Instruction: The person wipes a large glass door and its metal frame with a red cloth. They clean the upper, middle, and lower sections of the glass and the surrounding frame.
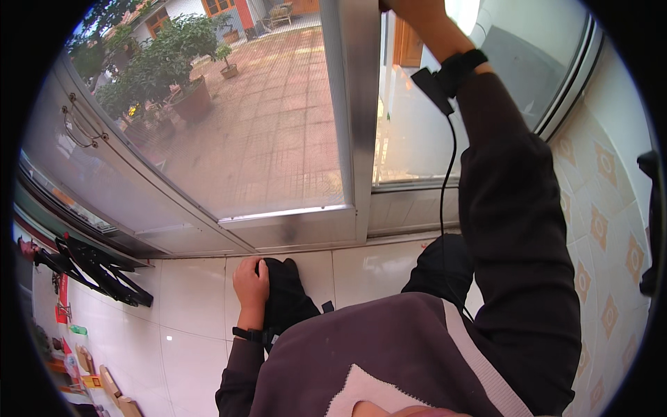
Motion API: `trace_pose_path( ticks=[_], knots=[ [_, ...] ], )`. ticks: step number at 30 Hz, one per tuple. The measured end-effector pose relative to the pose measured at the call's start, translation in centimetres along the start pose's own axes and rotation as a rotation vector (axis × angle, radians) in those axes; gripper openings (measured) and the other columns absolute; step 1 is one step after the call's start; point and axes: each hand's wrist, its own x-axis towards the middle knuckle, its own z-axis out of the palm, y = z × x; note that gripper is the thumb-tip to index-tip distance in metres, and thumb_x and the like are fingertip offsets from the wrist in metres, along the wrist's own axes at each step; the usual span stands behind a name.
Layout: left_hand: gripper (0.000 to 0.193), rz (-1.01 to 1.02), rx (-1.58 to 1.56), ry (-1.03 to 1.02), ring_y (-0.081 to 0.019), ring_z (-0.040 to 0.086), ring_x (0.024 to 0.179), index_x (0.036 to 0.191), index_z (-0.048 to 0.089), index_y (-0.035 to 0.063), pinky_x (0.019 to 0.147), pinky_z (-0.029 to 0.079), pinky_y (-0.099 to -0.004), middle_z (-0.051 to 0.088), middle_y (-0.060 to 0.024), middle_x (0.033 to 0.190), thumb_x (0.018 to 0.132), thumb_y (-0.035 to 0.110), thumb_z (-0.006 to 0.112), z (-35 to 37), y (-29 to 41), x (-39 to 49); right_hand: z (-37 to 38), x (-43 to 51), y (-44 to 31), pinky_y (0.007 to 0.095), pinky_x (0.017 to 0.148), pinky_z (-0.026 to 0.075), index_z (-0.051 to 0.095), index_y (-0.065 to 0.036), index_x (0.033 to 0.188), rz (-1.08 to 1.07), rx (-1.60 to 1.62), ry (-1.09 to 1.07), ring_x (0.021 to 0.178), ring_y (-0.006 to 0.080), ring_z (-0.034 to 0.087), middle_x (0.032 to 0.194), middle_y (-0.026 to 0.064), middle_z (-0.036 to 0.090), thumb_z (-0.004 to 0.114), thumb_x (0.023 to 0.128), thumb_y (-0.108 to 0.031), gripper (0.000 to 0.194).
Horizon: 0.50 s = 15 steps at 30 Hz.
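My left hand (250,284) rests on my left knee in black trousers (284,292), with nothing seen in it and the thumb apart from the fingers. My right arm is raised, and my right hand (419,13) is at the top edge of the picture beside the metal frame (359,120) of a screen door. A small dark thing shows by its fingertips, which are cut off, so its grip is unclear. Mesh fills the screen door (260,130); to its right is a glass pane (411,135). A black strap with a cabled device (443,78) circles my right wrist.
Left of the screen door stands another door panel with curved metal handles (83,122). A folded black frame (104,266) lies on the white tiled floor (193,313), near cardboard pieces (112,385). Patterned wall tiles (599,224) run along the right. Potted plants (193,99) stand outside.
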Motion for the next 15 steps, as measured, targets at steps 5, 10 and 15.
trace_pose_path(
  ticks=[5, 10, 15],
  knots=[
    [0.018, -0.012, 0.028, -0.023, -0.0345, 0.064, 0.093, 0.096, 0.07, 0.0055, 0.085, 0.049, -0.0447, 0.07, -0.0122, 0.097, 0.092, 0.021, 0.061, -0.2, -0.6, -0.5, -3.3, -9.5, -4.6, 0.0583, 0.119, 0.023, 0.053, 0.009, 0.13, 0.12, 0.042, -0.288, 0.137, 0.0457, 0.039, 0.137, 0.029, 0.051, 0.056, 0.09, -0.023, 0.052],
    [0.019, 0.008, 0.06, -0.039, -0.0345, 0.064, 0.094, 0.097, 0.07, 0.0057, 0.085, 0.049, -0.0443, 0.07, -0.013, 0.099, 0.093, 0.022, 0.059, -0.2, -0.7, -0.7, -6.7, -19.8, -9.6, 0.0551, 0.111, 0.031, 0.066, 0.002, 0.114, 0.138, 0.101, -0.44, 0.13, 0.0376, 0.047, 0.124, 0.0167, 0.061, 0.058, 0.078, -0.017, 0.041],
    [0.019, 0.001, 0.072, -0.056, -0.0349, 0.064, 0.094, 0.097, 0.069, 0.0054, 0.084, 0.05, -0.0439, 0.07, -0.0136, 0.099, 0.094, 0.02, 0.058, -0.1, -0.4, -0.8, -11.8, -30.8, -14.0, 0.0516, 0.116, 0.027, 0.063, -0.003, 0.122, 0.116, 0.168, -0.654, 0.134, 0.0332, 0.043, 0.133, 0.011, 0.057, 0.055, 0.083, -0.017, 0.043]
  ],
)
